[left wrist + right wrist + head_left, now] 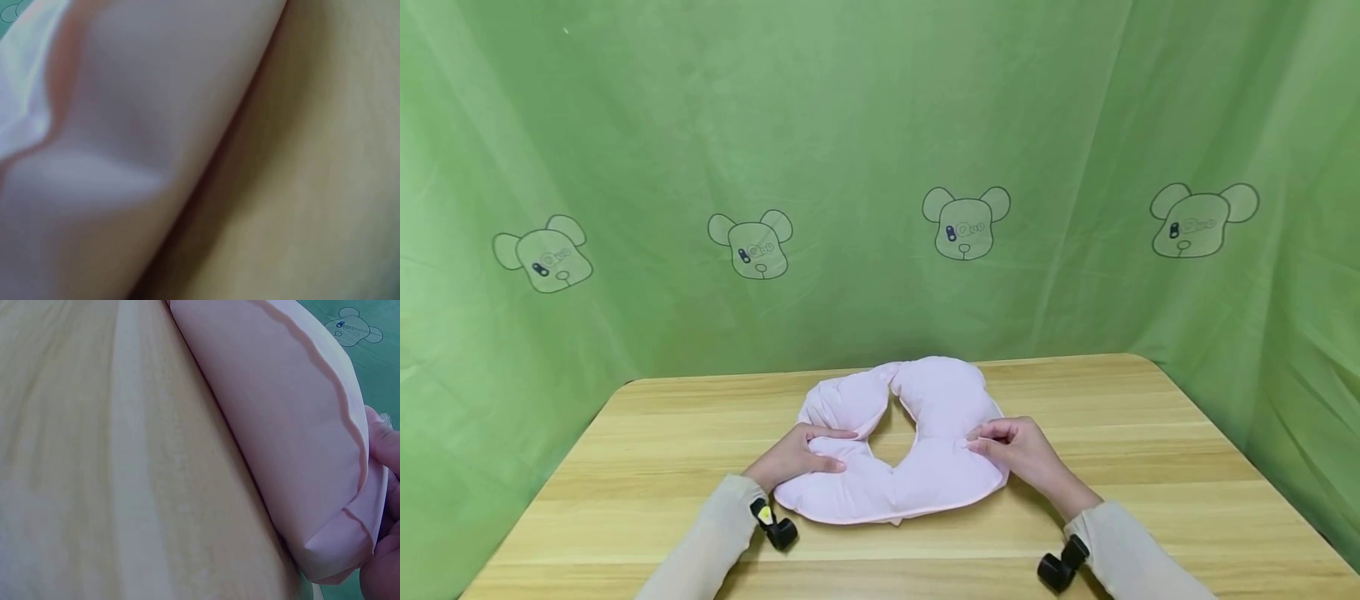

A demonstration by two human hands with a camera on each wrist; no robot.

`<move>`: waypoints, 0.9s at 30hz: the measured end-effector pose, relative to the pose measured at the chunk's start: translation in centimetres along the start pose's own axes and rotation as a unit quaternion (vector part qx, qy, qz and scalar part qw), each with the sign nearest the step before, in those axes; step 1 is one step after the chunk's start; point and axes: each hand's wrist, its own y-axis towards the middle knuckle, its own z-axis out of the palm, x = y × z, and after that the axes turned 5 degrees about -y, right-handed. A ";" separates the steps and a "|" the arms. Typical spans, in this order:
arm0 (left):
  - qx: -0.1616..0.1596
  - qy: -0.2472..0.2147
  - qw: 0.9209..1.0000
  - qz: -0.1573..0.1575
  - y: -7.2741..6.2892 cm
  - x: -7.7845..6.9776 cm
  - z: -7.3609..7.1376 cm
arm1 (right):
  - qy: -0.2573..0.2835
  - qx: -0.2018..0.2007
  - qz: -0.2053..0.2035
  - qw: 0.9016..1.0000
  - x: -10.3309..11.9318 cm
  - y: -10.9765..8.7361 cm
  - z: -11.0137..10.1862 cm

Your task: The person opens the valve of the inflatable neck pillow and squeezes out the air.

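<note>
A pale pink, U-shaped neck pillow (940,400) lies on the wooden table, its two ends meeting at the far side around a central opening. My left hand (801,454) rests on its left part, thumb and index finger straight and apart, with a crease pressed in between them. On the right part of the pillow my right hand (1011,446) pinches a small clear piece on the top surface between thumb and fingertips. The right wrist view shows this clear piece (385,419) just past the thumb. Only pillow fabric (137,94) and tabletop fill the left wrist view, without the hand.
The light wooden table (662,450) has rounded far corners. A green curtain (850,100) with printed bear heads hangs behind and along both sides. Black wrist cameras (778,529) are strapped over the beige sleeves (707,542).
</note>
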 end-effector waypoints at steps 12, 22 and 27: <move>-0.008 -0.014 1.000 -0.010 -0.1 0.0 0.1 | 0.002 0.003 -0.004 1.000 -0.1 0.0 0.0; -0.014 -0.025 0.999 -0.016 -0.1 -0.2 0.3 | -0.001 0.004 -0.006 1.000 -0.3 0.1 0.0; -0.016 -0.025 0.999 -0.019 -0.2 -0.5 0.3 | -0.005 0.006 -0.006 1.000 -0.3 0.1 -0.1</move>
